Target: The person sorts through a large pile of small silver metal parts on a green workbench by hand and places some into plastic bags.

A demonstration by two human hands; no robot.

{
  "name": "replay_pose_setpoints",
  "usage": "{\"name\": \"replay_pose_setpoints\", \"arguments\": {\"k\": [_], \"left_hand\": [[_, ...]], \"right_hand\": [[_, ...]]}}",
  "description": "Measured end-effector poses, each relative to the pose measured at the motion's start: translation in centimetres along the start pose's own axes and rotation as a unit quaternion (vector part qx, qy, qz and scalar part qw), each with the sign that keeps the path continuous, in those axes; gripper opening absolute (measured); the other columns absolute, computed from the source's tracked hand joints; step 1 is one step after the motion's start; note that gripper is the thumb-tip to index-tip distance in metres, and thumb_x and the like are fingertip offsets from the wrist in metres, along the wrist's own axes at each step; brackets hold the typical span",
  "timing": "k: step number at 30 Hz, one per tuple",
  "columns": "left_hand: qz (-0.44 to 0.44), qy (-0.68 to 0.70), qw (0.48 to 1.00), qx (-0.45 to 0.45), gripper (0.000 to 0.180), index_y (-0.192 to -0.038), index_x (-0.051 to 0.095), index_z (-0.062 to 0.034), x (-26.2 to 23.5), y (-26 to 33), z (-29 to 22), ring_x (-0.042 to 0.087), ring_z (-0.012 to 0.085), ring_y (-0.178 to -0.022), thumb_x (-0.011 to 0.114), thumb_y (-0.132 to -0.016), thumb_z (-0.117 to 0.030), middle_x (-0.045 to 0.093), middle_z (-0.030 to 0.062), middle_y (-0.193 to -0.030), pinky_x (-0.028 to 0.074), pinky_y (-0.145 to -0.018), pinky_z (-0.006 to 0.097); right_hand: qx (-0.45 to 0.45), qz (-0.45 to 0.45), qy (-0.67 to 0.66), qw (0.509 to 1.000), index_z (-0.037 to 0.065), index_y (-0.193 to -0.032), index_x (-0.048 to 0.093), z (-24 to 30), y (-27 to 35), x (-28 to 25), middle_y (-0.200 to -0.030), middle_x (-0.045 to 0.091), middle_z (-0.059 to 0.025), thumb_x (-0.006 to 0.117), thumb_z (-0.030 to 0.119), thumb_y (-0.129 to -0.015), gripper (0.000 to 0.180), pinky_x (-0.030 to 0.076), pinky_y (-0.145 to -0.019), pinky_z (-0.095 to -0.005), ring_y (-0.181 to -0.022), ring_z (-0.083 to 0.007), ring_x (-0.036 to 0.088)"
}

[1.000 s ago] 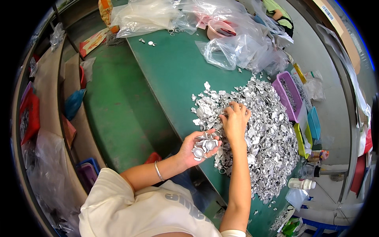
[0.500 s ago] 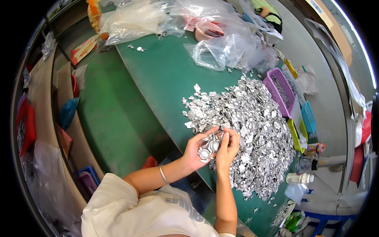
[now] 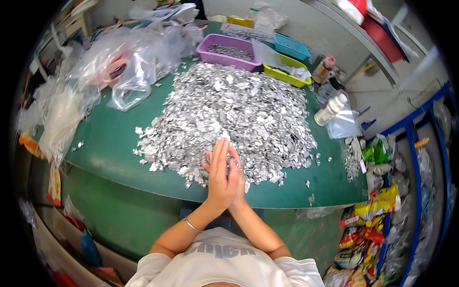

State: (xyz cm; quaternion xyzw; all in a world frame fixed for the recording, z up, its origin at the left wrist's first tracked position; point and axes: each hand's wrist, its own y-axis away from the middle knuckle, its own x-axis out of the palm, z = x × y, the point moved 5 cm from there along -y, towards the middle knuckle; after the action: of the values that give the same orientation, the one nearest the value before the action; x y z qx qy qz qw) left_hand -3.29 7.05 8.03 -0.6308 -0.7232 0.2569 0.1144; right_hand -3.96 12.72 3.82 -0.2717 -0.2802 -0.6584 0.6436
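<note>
A wide heap of small silvery metal pieces [image 3: 248, 110] covers the middle of the green table. At its near edge my left hand [image 3: 217, 177] and my right hand [image 3: 234, 184] are brought together, palms facing each other and fingers pointing away from me. Some of the same metal pieces [image 3: 235, 163] show between them, near the right thumb and fingers. Most of what lies between the palms is hidden, so I cannot tell how much they hold. A bracelet [image 3: 192, 225] circles my left wrist.
Behind the heap stand a purple basket [image 3: 227, 58] of small metal pieces, a yellow-green basket [image 3: 287, 79] and a blue basket [image 3: 291, 46]. Clear plastic bags and a pink bowl [image 3: 113, 76] lie at left. A white bottle [image 3: 330, 110] is at right, near a blue rack [image 3: 416, 158].
My view has turned right, toward the heap. My hands, earlier cupped apart around visible metal pieces, have closed together palm to palm, hiding most of them.
</note>
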Motion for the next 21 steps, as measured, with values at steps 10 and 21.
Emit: {"name": "replay_pose_setpoints", "arguments": {"k": [10, 21], "left_hand": [[0.023, 0.056, 0.986, 0.154, 0.035, -0.111, 0.055, 0.0027, 3.9, 0.7, -2.3, 0.040, 0.0400, -0.125, 0.049, -0.077, 0.007, 0.050, 0.0213, -0.123, 0.034, -0.101, 0.047], [-0.001, -0.044, 0.991, 0.125, 0.031, -0.106, 0.057, 0.0039, 1.4, 1.4, 0.0, 0.052, 0.0339, -0.108, 0.050, -0.076, 0.009, 0.054, 0.0181, -0.110, 0.038, -0.096, 0.041]], "right_hand": [[0.003, -0.191, -0.309, 0.932, 0.009, -0.108, 0.052, 4.3, 1.2, -5.6, -0.117, 0.055, -0.0166, 0.042, 0.025, -0.095, 0.023, 0.049, -0.086, -0.0382, -0.109, -0.0271, 0.053], [-0.175, -0.234, -0.326, 0.899, 0.006, -0.094, 0.051, 20.6, 1.4, -22.0, -0.099, 0.060, -0.0193, 0.052, 0.023, -0.085, 0.019, 0.052, -0.052, -0.0356, -0.088, -0.0351, 0.060]]}}
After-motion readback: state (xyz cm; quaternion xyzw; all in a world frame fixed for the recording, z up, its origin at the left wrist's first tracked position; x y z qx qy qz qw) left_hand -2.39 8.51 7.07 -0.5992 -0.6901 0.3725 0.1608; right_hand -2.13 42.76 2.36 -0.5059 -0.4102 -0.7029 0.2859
